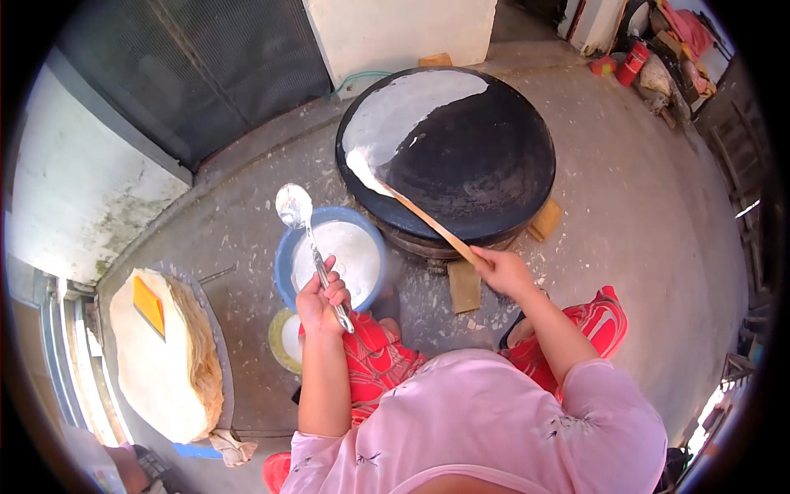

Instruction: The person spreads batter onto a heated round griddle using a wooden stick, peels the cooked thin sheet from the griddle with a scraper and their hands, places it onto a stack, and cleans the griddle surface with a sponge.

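My left hand point(323, 298) is closed around the handle of a metal ladle point(294, 206), its bowl smeared with white batter and raised beside a blue basin point(285, 255). White batter point(346, 251) fills much of that basin. My right hand point(504, 272) grips a wooden spreader point(432, 221) by its end. The spreader's batter-coated head lies on the left edge of a large round black griddle point(485, 156). A white batter layer point(395, 103) covers the griddle's upper left, while its middle and right are bare black.
A tall stack of thin flatbreads point(164, 362) stands at left, with a yellow scraper point(149, 306) on top. A green bowl point(280, 342) of white liquid sits by the basin. Bricks point(545, 221) lie near the griddle's base. A red can point(632, 64) and clutter are at upper right.
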Motion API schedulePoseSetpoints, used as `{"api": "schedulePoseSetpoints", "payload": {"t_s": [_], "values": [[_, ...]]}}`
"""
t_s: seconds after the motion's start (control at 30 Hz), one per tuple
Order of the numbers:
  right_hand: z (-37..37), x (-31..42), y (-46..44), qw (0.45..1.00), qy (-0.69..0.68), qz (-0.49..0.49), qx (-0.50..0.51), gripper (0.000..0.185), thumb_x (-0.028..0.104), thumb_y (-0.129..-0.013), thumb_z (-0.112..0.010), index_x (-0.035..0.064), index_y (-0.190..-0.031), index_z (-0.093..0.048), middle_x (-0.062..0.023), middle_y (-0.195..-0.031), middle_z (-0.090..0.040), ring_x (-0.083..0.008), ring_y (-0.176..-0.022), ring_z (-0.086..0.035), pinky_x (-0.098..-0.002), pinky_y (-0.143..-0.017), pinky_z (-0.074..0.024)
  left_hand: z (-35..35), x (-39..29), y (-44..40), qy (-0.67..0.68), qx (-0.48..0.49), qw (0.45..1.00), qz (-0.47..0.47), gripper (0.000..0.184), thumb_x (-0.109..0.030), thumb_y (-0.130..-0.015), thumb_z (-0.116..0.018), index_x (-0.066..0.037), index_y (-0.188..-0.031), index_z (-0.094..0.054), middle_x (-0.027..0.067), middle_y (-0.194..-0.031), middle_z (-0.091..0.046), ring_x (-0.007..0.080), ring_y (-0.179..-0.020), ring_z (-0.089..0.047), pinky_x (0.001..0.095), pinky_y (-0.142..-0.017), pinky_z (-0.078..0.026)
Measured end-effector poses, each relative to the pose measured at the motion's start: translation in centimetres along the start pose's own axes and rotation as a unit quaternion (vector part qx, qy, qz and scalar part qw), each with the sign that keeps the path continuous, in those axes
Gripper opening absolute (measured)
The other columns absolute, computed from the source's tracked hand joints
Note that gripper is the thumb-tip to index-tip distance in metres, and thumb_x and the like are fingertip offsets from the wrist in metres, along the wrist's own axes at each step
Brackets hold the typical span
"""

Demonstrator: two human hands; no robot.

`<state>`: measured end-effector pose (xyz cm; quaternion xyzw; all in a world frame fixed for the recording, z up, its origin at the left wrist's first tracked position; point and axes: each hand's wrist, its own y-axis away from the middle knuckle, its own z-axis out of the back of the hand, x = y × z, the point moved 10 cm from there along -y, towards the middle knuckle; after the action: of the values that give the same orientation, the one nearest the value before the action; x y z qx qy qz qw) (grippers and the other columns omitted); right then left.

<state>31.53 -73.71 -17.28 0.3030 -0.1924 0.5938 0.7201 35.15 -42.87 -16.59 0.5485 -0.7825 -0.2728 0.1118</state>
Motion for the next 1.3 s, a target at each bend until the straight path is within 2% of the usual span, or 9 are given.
{"api": "schedulePoseSetpoints", "payload": {"t_s": [0.2, 0.33, 0.53, 0.63, 0.7, 0.8, 1.0, 1.13, 1.3], "values": [[-2.9, 5.1, -0.7, 0.982, 0.102, 0.065, -0.144, 0.033, 0.012, -0.08, -0.049, 0.0036, -0.111, -0.044, -0.0182, -0.072, -0.059, -0.0341, -0.07, -0.059, -0.0443, -0.061, -0.0455, 0.4, -0.7, 0.4, -0.005, 0.012, 1.0, 0.008, 0.032, -0.018, -0.091, -0.031, 0.003, -0.108, -0.047, 0.0075, -0.071, -0.046, 0.011, -0.048, -0.037, 0.0219, -0.039, -0.032], [-9.3, 13.1, -7.6, 0.98, 0.142, 0.115, -0.084, 0.052, 0.012, -0.085, -0.036, -0.0006, -0.132, -0.019, -0.0193, -0.083, -0.06, -0.0321, -0.07, -0.061, -0.0415, -0.059, -0.0479, 0.6, -0.9, 0.6, -0.015, 0.017, 1.0, 0.016, 0.032, -0.018, -0.091, -0.031, 0.003, -0.109, -0.046, 0.0079, -0.071, -0.046, 0.0119, -0.049, -0.037, 0.0231, -0.04, -0.032], [-15.8, 16.4, -13.5, 0.985, 0.156, 0.063, -0.023, 0.066, 0.01, -0.081, -0.041, 0.0002, -0.136, -0.006, -0.0209, -0.083, -0.06, -0.0315, -0.067, -0.061, -0.0403, -0.057, -0.049, 0.7, -1.2, 1.5, 0.001, 0.016, 1.0, 0.02, 0.034, -0.02, -0.091, -0.031, 0.002, -0.112, -0.045, 0.0079, -0.071, -0.046, 0.013, -0.049, -0.037, 0.0245, -0.04, -0.032], [-13.8, 14.5, -9.4, 0.981, 0.133, 0.071, -0.122, 0.07, 0.01, -0.079, -0.043, -0.0004, -0.136, -0.005, -0.0194, -0.078, -0.061, -0.0316, -0.064, -0.061, -0.0402, -0.056, -0.0488, 0.7, -1.8, 1.7, 0.007, 0.038, 0.999, 0.019, 0.034, -0.02, -0.091, -0.031, 0.002, -0.113, -0.044, 0.008, -0.071, -0.046, 0.013, -0.049, -0.037, 0.0244, -0.041, -0.032], [-13.2, 12.8, -5.2, 0.998, 0.035, 0.005, -0.06, 0.071, 0.009, -0.076, -0.044, 0.006, -0.137, -0.008, -0.0203, -0.089, -0.06, -0.0359, -0.071, -0.061, -0.0437, -0.06, -0.0477, 0.9, -2.2, 1.8, 0.002, 0.045, 0.999, 0.016, 0.034, -0.02, -0.091, -0.031, 0.002, -0.113, -0.044, 0.008, -0.072, -0.046, 0.013, -0.049, -0.037, 0.0243, -0.041, -0.032], [-13.9, 14.8, -4.3, 0.997, 0.067, 0.024, -0.015, 0.073, 0.007, -0.074, -0.045, 0.0062, -0.138, -0.009, -0.0219, -0.092, -0.059, -0.0351, -0.073, -0.061, -0.0437, -0.061, -0.0473, 0.6, -2.3, 2.1, -0.019, 0.023, 1.0, -0.009, 0.033, -0.018, -0.091, -0.031, 0.004, -0.111, -0.045, 0.0067, -0.069, -0.045, 0.0115, -0.048, -0.037, 0.0228, -0.039, -0.031], [-14.3, 13.1, -7.6, 0.99, 0.089, -0.017, -0.108, 0.076, 0.007, -0.074, -0.047, 0.0072, -0.138, -0.006, -0.0202, -0.087, -0.06, -0.034, -0.068, -0.061, -0.0435, -0.058, -0.0471, 0.9, -2.6, 2.6, -0.018, 0.011, 1.0, -0.01, 0.032, -0.016, -0.09, -0.032, 0.005, -0.11, -0.046, 0.0058, -0.067, -0.044, 0.0103, -0.047, -0.037, 0.0215, -0.038, -0.03], [-13.1, 12.7, -0.4, 0.998, 0.007, -0.068, -0.014, 0.072, 0.008, -0.077, -0.042, 0.0065, -0.138, -0.004, -0.0225, -0.093, -0.058, -0.0358, -0.075, -0.06, -0.0426, -0.063, -0.0473, 0.7, -2.8, 2.6, -0.031, 0.03, 0.999, -0.018, 0.032, -0.016, -0.09, -0.032, 0.005, -0.111, -0.045, 0.0062, -0.068, -0.044, 0.0102, -0.047, -0.037, 0.0214, -0.038, -0.03], [-15.4, 13.0, -5.4, 0.995, 0.072, -0.014, -0.071, 0.07, 0.01, -0.078, -0.042, 0.0075, -0.138, -0.006, -0.0236, -0.094, -0.058, -0.0368, -0.076, -0.059, -0.0442, -0.064, -0.0463, 0.9, -2.6, 2.3, -0.038, 0.036, 0.999, -0.009, 0.032, -0.02, -0.092, -0.029, 0.002, -0.11, -0.045, 0.0083, -0.071, -0.046, 0.0128, -0.05, -0.037, 0.0235, -0.04, -0.031]]}}
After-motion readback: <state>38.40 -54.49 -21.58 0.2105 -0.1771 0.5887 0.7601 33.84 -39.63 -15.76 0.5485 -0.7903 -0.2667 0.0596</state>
